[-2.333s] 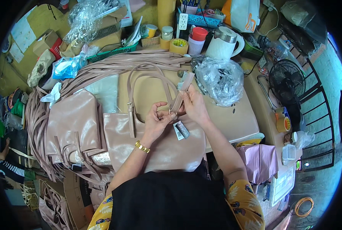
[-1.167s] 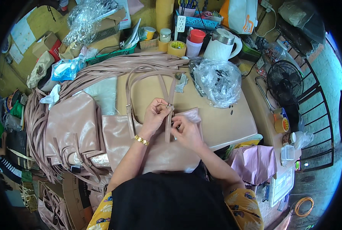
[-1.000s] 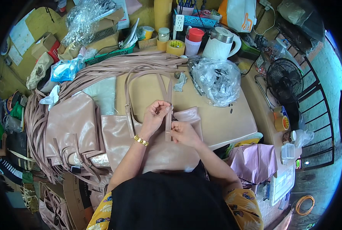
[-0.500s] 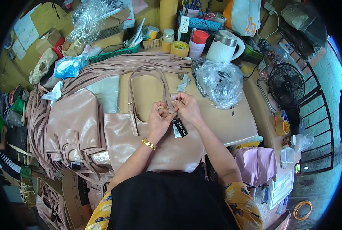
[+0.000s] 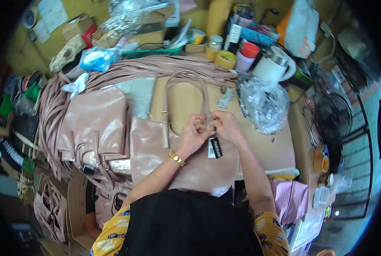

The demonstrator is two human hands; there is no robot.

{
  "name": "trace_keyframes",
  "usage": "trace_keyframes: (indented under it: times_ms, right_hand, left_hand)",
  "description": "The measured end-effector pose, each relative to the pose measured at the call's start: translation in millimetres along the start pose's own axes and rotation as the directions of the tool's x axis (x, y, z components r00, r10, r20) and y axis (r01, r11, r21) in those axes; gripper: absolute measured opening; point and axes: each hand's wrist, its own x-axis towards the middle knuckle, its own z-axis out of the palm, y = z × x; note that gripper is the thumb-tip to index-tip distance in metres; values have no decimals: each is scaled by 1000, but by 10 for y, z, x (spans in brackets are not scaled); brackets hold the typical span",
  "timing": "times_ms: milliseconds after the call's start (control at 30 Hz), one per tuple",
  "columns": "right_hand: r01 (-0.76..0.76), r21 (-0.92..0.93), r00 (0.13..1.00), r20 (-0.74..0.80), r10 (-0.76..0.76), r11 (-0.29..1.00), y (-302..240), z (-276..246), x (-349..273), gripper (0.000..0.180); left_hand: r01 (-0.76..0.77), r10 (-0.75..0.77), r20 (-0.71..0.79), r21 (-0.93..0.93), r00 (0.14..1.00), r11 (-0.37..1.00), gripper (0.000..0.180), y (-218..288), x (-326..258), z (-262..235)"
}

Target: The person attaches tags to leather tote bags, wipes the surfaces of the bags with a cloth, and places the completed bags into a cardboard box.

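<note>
- the pale pink-brown handbag (image 5: 203, 175) lies flat across the bench in front of the person, mouth edge away from the body, probably so that the strap ends sit within easy reach of both hands.
- its shoulder strap (image 5: 206, 98) arches away over the brown board (image 5: 267, 155); laid out thus, the loop seems to be clear of the fingers.
- the left hand (image 5: 194, 133) is nearly closed, thumb and fingertips pinching at the strap's right end, apparently to steady it.
- the right hand (image 5: 226, 125) meets it from the other side, fingertips likewise drawn together on the same strap end; the paired pinch suggests fine work on a small part. whether buckle, loop or cord lies between the fingers cannot be told, being hidden and slightly blurred.
- a black tag (image 5: 216, 148) and a white tag (image 5: 211, 150) hang just below the fingertips, resting over the bag's front.
- at left, further bags (image 5: 94, 121) lie stacked beside the handbag, presumably to leave the middle for one piece.
- a bundle of long straps (image 5: 156, 67) runs along the back, perhaps as stock.
- crumpled clear plastic (image 5: 265, 104) sits on the board beyond the right hand, apart from it.
</note>
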Motion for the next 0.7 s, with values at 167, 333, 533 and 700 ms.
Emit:
trace_keyframes:
  times_ms: [167,333,533,700]
  right_hand:
    - [106,76,984,137,-115,992,-167,-148,-22,9]
    - [-13,485,999,52,-14,874,-250,-30,-12,6]
    - [89,206,992,67,-104,974,6,55,-55,14]
    - [429,-60,899,-73,-432,901,-376,11,-386,39]
  left_hand:
    - [-54,54,8,47,999,997,45,55,-56,-117]
    - [-130,130,4,68,991,989,40,258,-13,-207]
    - [-26,27,-27,29,999,999,42,128,-89,-142]
    - [21,9,124,-238,992,971,32,-32,152,-246]
